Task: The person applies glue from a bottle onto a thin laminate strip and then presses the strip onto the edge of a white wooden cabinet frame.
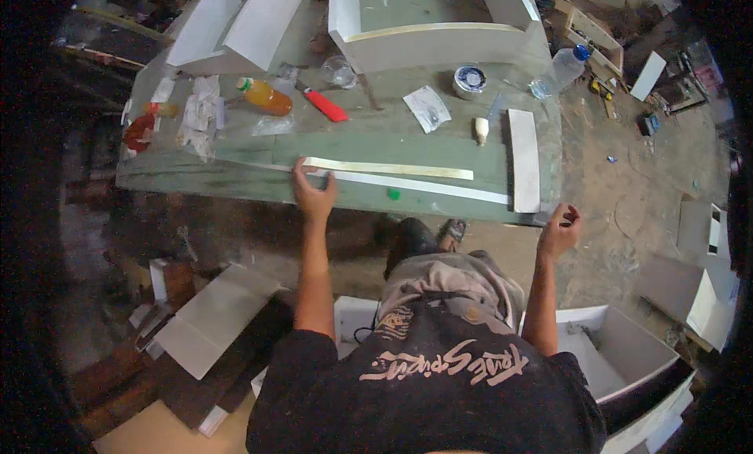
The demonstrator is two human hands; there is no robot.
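Observation:
A long white strip (423,185) runs across the near side of the green tabletop (251,150). Beyond it lies a shorter cream strip (392,168), almost parallel. My left hand (314,194) has its thumb and fingers bent around the white strip, beside the cream strip's left end. At the table's right front corner, my right hand (560,231) is raised with curled fingers; whatever it may hold cannot be made out. A dark flat piece (536,219) lies just left of it. A white board (524,161) rests near the white strip's right end.
Behind the strips are a red-handled knife (325,106), an orange drink bottle (265,97), a tub (470,81), a clear bottle (561,71) and a brush-like tool (481,129). White box frames (439,48) stand at the back. Panels (216,321) lie lower left.

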